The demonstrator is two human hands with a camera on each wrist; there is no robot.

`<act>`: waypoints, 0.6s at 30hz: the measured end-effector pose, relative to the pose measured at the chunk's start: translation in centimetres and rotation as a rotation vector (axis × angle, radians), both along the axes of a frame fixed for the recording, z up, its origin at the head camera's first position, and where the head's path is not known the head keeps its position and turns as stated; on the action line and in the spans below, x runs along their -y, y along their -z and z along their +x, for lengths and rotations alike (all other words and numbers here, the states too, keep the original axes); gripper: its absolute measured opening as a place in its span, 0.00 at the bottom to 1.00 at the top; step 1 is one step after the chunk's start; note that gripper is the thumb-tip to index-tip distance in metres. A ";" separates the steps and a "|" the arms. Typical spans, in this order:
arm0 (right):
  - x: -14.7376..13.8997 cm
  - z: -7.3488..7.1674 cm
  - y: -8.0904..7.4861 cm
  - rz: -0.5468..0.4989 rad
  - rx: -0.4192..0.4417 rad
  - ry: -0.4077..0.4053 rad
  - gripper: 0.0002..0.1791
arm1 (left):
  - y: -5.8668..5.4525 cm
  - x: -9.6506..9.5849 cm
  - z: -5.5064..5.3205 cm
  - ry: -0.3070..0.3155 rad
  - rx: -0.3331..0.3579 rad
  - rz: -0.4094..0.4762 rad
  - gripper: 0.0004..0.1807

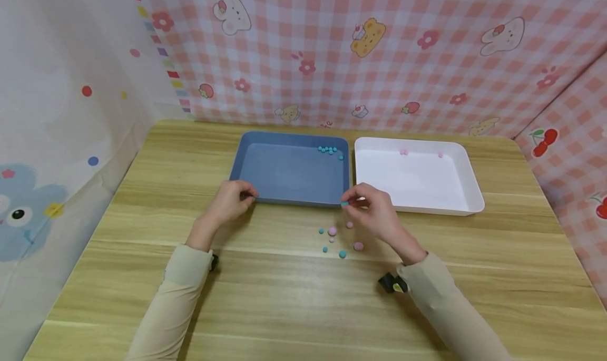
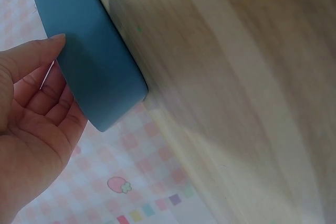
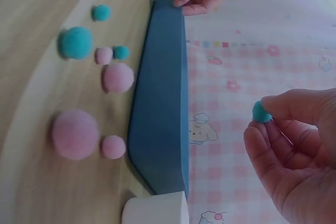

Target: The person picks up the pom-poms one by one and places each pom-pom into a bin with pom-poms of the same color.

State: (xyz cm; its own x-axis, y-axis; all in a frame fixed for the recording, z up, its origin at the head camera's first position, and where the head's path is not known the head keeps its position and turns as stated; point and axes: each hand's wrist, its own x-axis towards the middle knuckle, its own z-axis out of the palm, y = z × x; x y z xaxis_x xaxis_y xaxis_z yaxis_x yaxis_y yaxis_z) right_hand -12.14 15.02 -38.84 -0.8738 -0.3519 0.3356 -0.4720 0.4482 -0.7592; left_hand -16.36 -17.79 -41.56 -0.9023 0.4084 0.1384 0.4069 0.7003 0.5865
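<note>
My right hand [image 1: 372, 205] pinches a small teal pompom [image 3: 261, 113] between thumb and fingertips, above the near right corner of the blue tray [image 1: 289, 174]. With thumb and fingers, my left hand [image 2: 39, 98] grips that tray's near rim at its left end. Several teal pompoms [image 1: 327, 149] lie in the tray's far right corner. In front of it on the table are loose pompoms: a larger teal pompom [image 3: 76, 42], two small teal ones, a large pink pompom [image 3: 75, 134] and other smaller pink ones.
A white tray [image 1: 408, 184] stands close to the right of the blue one, with a few pink pompoms [image 1: 403, 152] near its far wall. Behind the wooden table [image 1: 284, 308] hangs a pink checked cloth [image 1: 322, 39]; a white cloth [image 1: 57, 60] hangs at left.
</note>
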 end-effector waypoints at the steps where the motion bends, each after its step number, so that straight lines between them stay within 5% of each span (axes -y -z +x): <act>1: 0.1 -0.1 -0.1 -0.001 -0.003 0.002 0.08 | 0.0 0.0 0.0 0.000 0.001 -0.001 0.05; 18: 0.9 -1.5 -1.3 -0.049 -0.035 0.020 0.06 | -0.1 0.0 -0.1 0.008 0.000 0.002 0.05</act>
State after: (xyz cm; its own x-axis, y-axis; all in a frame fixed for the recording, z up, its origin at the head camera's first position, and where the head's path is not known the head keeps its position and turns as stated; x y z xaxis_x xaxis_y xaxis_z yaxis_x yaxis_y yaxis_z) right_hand -13.65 14.07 -37.53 -0.8680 -0.3171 0.3822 -0.4898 0.4202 -0.7638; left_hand -16.42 -17.76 -41.45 -0.8990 0.4152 0.1396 0.4126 0.6959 0.5877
